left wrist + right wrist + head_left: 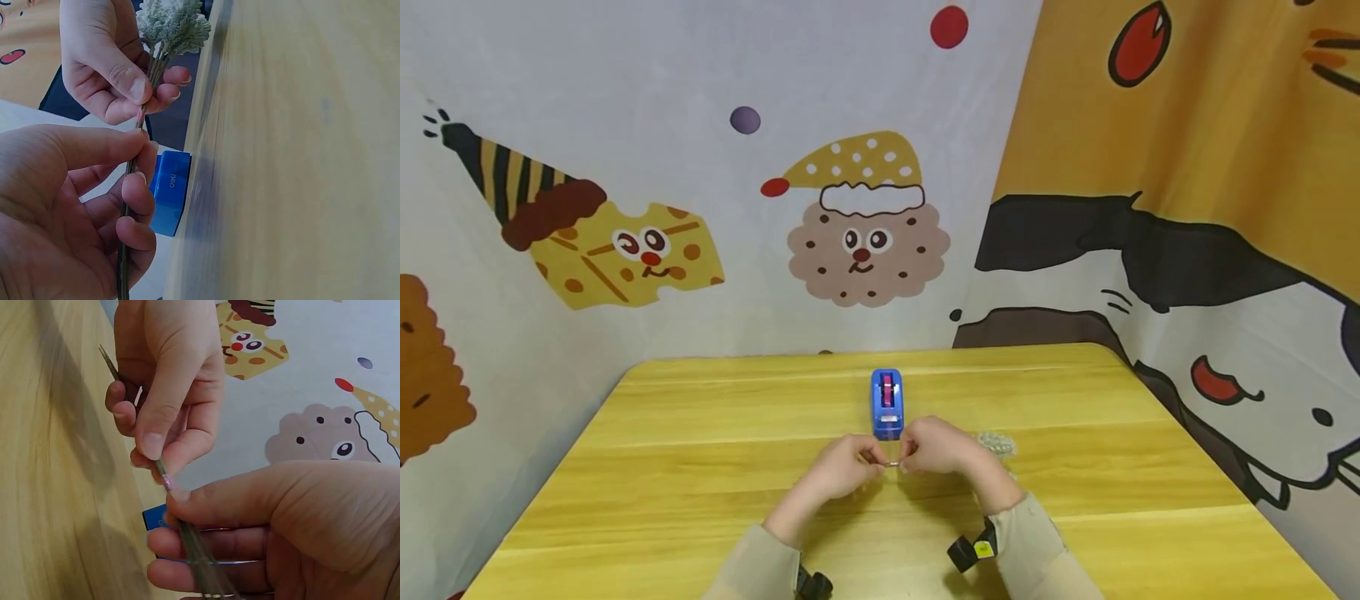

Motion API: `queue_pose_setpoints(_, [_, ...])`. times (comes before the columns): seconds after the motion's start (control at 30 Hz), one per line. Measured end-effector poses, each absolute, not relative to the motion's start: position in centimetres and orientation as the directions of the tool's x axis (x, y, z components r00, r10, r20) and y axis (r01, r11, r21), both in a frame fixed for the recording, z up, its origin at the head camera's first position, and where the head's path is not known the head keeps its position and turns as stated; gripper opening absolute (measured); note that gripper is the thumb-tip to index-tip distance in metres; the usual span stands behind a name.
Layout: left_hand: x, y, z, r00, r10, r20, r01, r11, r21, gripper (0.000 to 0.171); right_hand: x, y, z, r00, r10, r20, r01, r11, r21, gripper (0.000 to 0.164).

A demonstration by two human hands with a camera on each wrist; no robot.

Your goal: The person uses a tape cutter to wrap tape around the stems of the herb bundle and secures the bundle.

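A small bunch of pale green-white flowers (pixel 181 26) on thin stems (pixel 124 250) is held between both hands, just in front of a blue tape dispenser (pixel 887 427). My left hand (pixel 842 467) pinches the stems between thumb and index finger, the other fingers curled along their lower part. Nearer the flower heads, my right hand (pixel 937 445) pinches the same stems with thumb and fingertips. Between the two pinches shows a narrow pink band (pixel 167 482) around the stems. In the head view, the flower heads lie right of my right wrist, partly hidden by it.
The dispenser carries a roll with a pink core (pixel 887 390) and stands toward the far side of the wooden table (pixel 700 417). Behind the table hangs a cartoon-printed curtain (pixel 685 100). A wrist camera (pixel 973 548) sits under the right sleeve.
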State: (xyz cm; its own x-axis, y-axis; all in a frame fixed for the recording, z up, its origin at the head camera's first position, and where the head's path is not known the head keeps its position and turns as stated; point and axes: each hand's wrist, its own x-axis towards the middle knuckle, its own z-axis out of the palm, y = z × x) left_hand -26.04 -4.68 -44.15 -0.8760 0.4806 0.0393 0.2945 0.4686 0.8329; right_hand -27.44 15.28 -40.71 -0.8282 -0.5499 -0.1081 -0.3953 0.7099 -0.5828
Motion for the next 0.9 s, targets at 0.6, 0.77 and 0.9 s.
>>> queue_pose_setpoints(0.6, [-25.90,-4.29,-44.37,-0.897,0.442,0.023,0.247,0.456,0.855,0.005,-27.51,15.39,-40.34,-0.829,-0.548,-0.109,-0.420,0.739,-0.526,0.012])
queue_pose_setpoints(0.77, [-25.84,-4.24,-44.43,-0.901,0.434,0.012,0.234,0.461,0.856,0.006,-27.64,15.39,-40.63,-0.833,-0.546,-0.092,-0.430,0.741,-0.516,0.013])
queue_pose_setpoints(0.9, [-25.74,-4.30,-44.27,-0.900,0.436,0.014,0.236,0.461,0.855,0.005,-27.59,15.42,-40.65,-0.835,-0.545,-0.075,-0.440,0.743,-0.505,0.011])
